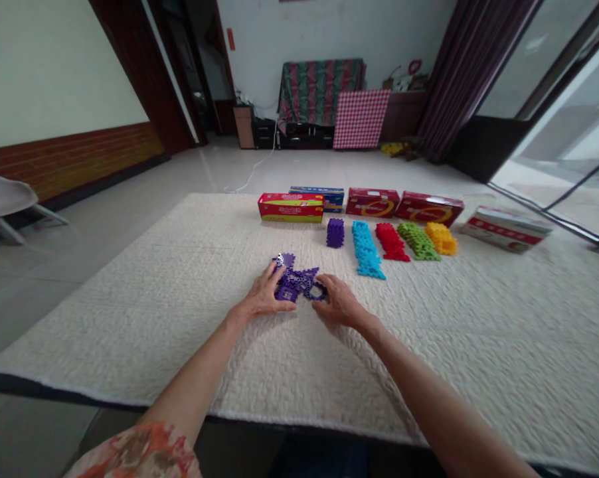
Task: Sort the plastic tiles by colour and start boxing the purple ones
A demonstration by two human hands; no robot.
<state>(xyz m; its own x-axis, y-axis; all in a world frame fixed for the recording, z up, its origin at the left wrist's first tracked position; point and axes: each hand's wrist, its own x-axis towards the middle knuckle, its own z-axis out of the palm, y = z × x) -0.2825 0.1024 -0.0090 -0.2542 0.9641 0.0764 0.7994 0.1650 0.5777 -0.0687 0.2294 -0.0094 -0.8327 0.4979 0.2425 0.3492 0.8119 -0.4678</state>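
A loose heap of purple interlocking plastic pieces lies on the quilted cloth in front of me, with square and ring-shaped pieces among them. My left hand cups the heap's left side, its fingertips touching the pieces and its thumb stretched out along the near edge. On the right, my right hand curves around a purple ring piece, thumb and fingers apart. Just beyond stands a neat purple stack. To its right are groups of light blue pieces, red pieces, green pieces and yellow pieces.
The table is covered by a cream quilted cloth. Along its far side stand a red and yellow-green box, a blue box, two dark red boxes and a white and red box. A pale chair is at left.
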